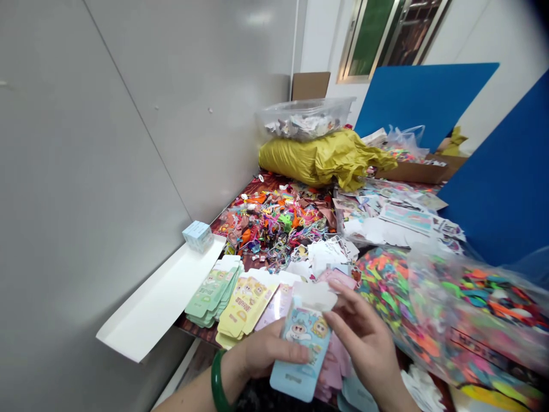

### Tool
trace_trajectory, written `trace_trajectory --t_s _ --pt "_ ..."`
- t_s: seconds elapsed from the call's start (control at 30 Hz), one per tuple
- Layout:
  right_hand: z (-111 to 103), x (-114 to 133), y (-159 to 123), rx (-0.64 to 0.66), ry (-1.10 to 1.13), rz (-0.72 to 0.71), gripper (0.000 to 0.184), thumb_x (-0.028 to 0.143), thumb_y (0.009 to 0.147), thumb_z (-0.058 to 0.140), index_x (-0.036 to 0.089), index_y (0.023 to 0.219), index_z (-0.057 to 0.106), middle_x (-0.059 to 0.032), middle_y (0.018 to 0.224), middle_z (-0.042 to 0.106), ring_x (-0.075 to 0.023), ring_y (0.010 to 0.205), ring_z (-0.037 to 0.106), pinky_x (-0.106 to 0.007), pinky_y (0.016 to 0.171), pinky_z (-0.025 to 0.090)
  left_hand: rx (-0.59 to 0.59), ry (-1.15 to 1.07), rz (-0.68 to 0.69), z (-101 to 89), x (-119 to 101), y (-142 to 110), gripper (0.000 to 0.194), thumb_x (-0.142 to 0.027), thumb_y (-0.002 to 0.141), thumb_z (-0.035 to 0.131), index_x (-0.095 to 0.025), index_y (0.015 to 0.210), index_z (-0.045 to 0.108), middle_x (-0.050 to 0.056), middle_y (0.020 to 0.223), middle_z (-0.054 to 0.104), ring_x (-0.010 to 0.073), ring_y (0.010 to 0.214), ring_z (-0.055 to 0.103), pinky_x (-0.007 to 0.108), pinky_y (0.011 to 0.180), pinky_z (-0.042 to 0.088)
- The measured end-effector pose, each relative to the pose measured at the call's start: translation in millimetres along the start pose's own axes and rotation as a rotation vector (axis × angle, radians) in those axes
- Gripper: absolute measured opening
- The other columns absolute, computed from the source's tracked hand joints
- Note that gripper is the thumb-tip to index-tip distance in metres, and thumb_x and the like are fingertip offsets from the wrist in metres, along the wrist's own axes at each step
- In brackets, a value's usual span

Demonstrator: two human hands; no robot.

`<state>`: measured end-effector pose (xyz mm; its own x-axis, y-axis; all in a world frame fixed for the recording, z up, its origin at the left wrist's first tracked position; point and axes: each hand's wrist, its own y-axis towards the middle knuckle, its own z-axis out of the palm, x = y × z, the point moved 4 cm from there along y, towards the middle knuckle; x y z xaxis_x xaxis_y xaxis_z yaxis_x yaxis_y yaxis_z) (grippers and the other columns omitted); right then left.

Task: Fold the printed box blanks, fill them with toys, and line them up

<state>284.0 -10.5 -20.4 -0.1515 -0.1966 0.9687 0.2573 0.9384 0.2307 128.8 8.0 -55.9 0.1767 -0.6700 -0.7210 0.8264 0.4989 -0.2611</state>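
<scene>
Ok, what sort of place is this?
Probably a small packing workroom: a heap of colourful hair clips and bands, stacks of printed card packets, and a big clear bag of bright pieces.

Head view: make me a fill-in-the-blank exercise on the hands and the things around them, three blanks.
The left hand wears a green ____ on its wrist. The printed card packet between the hands, beside the right hand, is light ____. The crumpled plastic bag behind the heap of colourful trinkets is ____.
Missing words: bangle; blue; yellow.
</scene>
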Motion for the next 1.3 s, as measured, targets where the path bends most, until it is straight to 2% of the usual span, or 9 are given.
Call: trace_trajectory --t_s 0.13,0.33,0.53,0.67,0.77,0.9,1.03,1.17,1.3 --pt "3.2 11.8 -2.2 0.136 -0.078 -0.065 0.01 0.031 0.077 0.069 0.022 0.075 0.071 -0.0087 0.094 0.073 -0.0244 0.088 0.068 -0.033 0.076 0.055 -0.119 0.041 0.007 -3.5 -0.6 -1.4 0.05 -0.031 0.056 0.084 -0.016 0.101 0.068 0.002 0.083 0.066 0.0122 0.063 0.057 0.023 0.059 0.044" --pt "0.3 16.5 0.6 0.216 -0.023 0.097 0.016 0.036 0.076 0.07 0.022 0.084 0.073 -0.0055 0.084 0.072 -0.0207 0.078 0.067 -0.029 0.069 0.056 -0.014 0.302 0.052 1.9 -15.0 -2.7 0.04 -0.032 0.063 0.08 -0.017 0.098 0.067 0.0 0.084 0.063 0.0155 0.076 0.055 0.028 0.074 0.043" --pt "-1.2 17.0 5.2 0.189 -0.028 0.003 0.011 0.031 0.08 0.067 0.022 0.078 0.074 -0.0051 0.078 0.073 -0.0196 0.073 0.067 -0.029 0.065 0.056 0.053 0.38 0.059 4.0 -19.3 2.8 0.042 -0.032 0.068 0.076 -0.018 0.106 0.066 0.002 0.091 0.064 0.018 0.083 0.057 0.031 0.081 0.044" --pt "1.9 22.4 2.0 0.278 -0.066 -0.197 0.011 0.021 0.083 0.063 0.024 0.081 0.074 -0.0049 0.084 0.073 -0.0197 0.081 0.067 -0.031 0.072 0.055 0.036 0.39 0.063 0.4 -20.0 3.3 0.035 -0.032 0.065 0.077 -0.017 0.096 0.069 -0.001 0.082 0.062 0.0149 0.074 0.053 0.027 0.074 0.043" --pt "4.6 18.7 -1.7 0.314 -0.102 -0.232 0.014 0.02 0.084 0.062 0.026 0.09 0.074 -0.0055 0.092 0.073 -0.0206 0.087 0.067 -0.033 0.075 0.054 -0.024 0.338 0.02 -2.5 -20.9 3.5 0.032 -0.033 0.063 0.079 -0.017 0.088 0.07 -0.002 0.075 0.059 0.0119 0.065 0.048 0.024 0.065 0.041" --pt "11.0 14.5 -5.7 0.304 -0.203 -0.291 0.037 0.019 0.086 0.06 0.031 0.122 0.063 -0.0052 0.103 0.071 -0.0213 0.095 0.064 -0.037 0.082 0.052 -0.067 0.359 0.038 1.9 -24.7 6.5 0.029 -0.028 0.063 0.078 -0.016 0.089 0.071 -0.003 0.072 0.059 0.0108 0.065 0.048 0.023 0.065 0.04" --pt "16.3 17.8 -7.4 0.286 -0.253 -0.405 0.049 0.013 0.088 0.054 0.032 0.133 0.053 -0.0046 0.104 0.068 -0.0202 0.096 0.06 -0.036 0.083 0.049 -0.077 0.191 0.001 6.8 -18.8 8.8 0.033 -0.029 0.058 0.081 -0.015 0.086 0.07 -0.003 0.07 0.059 0.0097 0.06 0.048 0.021 0.059 0.04" --pt "16.0 17.3 -4.2 0.305 -0.257 -0.38 0.05 0.013 0.088 0.056 0.033 0.134 0.052 -0.0046 0.111 0.067 -0.0201 0.101 0.059 -0.035 0.087 0.049 -0.143 0.145 -0.064 -0.2 -11.4 8.8 0.041 -0.03 0.056 0.083 -0.016 0.093 0.069 -0.003 0.072 0.062 0.01 0.061 0.051 0.02 0.057 0.04" --pt "15.4 18.4 -3.6 0.298 -0.146 -0.332 0.044 0.014 0.091 0.053 0.035 0.129 0.057 -0.0029 0.104 0.068 -0.0167 0.094 0.061 -0.031 0.081 0.05 -0.071 0.156 -0.084 -0.7 -10.5 10.1 0.042 -0.029 0.056 0.084 -0.015 0.093 0.071 -0.002 0.075 0.064 0.011 0.067 0.055 0.02 0.062 0.042"
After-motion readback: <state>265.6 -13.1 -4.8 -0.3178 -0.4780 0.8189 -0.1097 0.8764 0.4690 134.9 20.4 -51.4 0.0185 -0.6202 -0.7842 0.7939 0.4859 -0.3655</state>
